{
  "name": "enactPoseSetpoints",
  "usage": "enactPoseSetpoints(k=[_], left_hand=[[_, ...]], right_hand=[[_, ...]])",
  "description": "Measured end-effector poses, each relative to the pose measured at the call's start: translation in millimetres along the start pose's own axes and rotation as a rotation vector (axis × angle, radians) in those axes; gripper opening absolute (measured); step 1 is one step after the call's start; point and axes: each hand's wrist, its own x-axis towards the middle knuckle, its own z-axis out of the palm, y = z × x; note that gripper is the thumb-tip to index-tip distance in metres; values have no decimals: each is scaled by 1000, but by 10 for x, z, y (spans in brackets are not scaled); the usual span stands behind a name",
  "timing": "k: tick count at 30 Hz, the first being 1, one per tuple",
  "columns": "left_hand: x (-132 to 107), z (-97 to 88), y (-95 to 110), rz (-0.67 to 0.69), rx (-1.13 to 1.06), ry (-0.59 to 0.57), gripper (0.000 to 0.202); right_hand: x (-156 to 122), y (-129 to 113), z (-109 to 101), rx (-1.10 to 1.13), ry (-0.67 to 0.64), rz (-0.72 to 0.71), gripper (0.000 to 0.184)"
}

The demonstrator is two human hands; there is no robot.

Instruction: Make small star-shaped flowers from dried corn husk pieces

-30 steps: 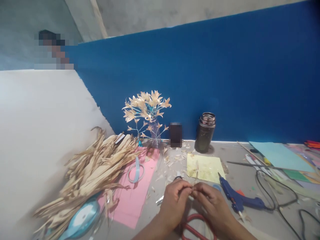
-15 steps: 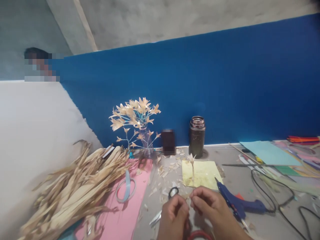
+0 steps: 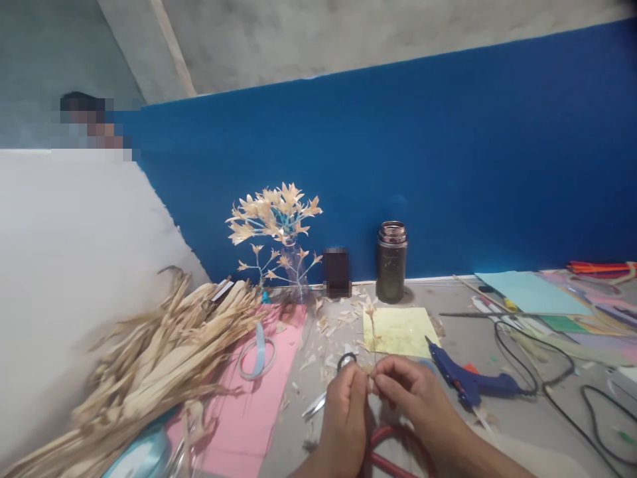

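A small pale dried-husk flower (image 3: 371, 308) stands upright on a thin stem in front of me. My right hand (image 3: 418, 401) pinches the lower end of that stem between thumb and fingers. Close against it, my left hand (image 3: 346, 408) is closed, its fingertips meeting the right ones at the stem's base; the exact grip is hidden. Below the hands lie red looped handles (image 3: 398, 443). Scissors (image 3: 314, 406) with a black handle are partly covered by my left hand. Behind the flower lies a yellow paper sheet (image 3: 405, 332), and a blue glue gun (image 3: 470, 382) rests beside my right hand.
Dried husks (image 3: 164, 358) are heaped at left on pink paper (image 3: 243, 425), near a tape roll (image 3: 256, 358). Husk flowers (image 3: 279, 212) in a vase, a dark phone-like object (image 3: 337, 273) and a flask (image 3: 391, 265) stand along the blue partition. Black cords (image 3: 537, 378) trail at right.
The view has shifted slightly, showing more of the near table. Both hands stay together at the stem, and the flower has tilted a little to the left.
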Motion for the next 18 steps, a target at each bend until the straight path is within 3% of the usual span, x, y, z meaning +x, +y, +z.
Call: enactPoseSetpoints(k=[9,18], left_hand=[[43,-9,67,22,54,-30,28],[98,19,118,-167,-149,-65,28]], right_hand=[[4,0,-24,-25,-83,-7,31],[5,-18,-27,49,-22,45,39]])
